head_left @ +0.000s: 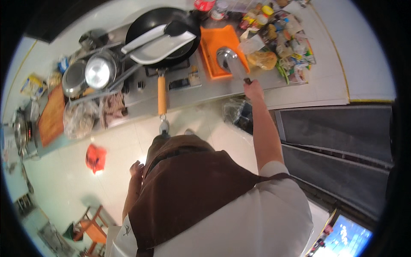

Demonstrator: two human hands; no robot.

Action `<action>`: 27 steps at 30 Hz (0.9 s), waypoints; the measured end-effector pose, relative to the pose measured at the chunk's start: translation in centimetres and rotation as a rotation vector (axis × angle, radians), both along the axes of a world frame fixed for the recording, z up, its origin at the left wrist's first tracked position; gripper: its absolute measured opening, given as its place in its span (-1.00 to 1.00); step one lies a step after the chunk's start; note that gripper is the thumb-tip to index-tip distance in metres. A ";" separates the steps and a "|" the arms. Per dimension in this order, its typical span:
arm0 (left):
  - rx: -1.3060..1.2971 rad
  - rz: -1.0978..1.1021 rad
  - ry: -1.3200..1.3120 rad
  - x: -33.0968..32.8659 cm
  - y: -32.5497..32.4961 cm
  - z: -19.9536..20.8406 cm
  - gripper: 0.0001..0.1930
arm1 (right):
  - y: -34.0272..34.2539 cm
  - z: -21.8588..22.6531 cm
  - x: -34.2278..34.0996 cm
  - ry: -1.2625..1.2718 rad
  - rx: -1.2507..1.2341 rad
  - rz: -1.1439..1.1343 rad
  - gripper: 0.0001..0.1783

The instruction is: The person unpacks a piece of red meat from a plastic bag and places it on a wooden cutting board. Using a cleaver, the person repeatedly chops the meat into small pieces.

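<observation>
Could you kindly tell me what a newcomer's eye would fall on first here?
Probably the large black wok at the top centre, its wooden handle pointing toward the person and a white dish over it. Just to its right, the bright orange tray stands out, with the right hand holding a metal ladle over it. A red bag glows on the pale floor at left.

Pale, shiny tiles cover the floor (113, 184). A steel counter (274, 88) spans eleven to one o'clock. At two o'clock stands a white wall (366, 64) with yellow lines; at three, dark panels (336, 130); at four, a bright bluish pane (351, 235); between seven and eight, a wooden chair (93, 230).
</observation>
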State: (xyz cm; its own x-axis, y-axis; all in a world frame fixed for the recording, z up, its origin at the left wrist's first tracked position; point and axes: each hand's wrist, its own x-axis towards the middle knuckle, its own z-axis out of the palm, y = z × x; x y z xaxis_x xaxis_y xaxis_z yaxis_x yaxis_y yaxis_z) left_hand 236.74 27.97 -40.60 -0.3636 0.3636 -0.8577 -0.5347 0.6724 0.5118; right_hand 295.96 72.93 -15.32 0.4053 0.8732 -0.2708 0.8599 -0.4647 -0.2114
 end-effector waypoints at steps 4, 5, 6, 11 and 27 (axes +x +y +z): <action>0.063 -1.036 0.693 4.6 -11.0 0.5 -0.54 | 4.7 -3.5 -0.6 0.201 0.025 -0.019 -0.37; -0.046 -1.051 0.623 5.1 -13.3 0.9 -0.54 | 5.3 -4.3 -0.9 0.251 0.013 -0.017 -0.36; -0.118 -1.080 0.580 5.7 -15.5 1.4 -0.55 | 5.7 -5.1 -1.2 0.249 0.060 -0.022 -0.36; -0.255 -1.104 0.534 8.9 -23.4 2.8 -0.58 | 11.3 -9.3 -4.3 0.221 0.208 -0.050 -0.34; -0.401 0.300 0.184 6.3 -31.1 3.4 -0.49 | 2.1 -5.4 -16.8 -0.082 0.446 0.248 -0.66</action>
State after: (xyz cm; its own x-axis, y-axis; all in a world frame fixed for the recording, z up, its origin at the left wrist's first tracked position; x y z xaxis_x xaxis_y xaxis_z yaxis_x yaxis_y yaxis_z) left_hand 243.09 -3.10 -37.16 -0.5589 -0.1224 -0.8201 -0.6592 0.6656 0.3499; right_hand 279.16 75.08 -20.73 0.1758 0.9689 0.1742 0.9548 -0.1247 -0.2699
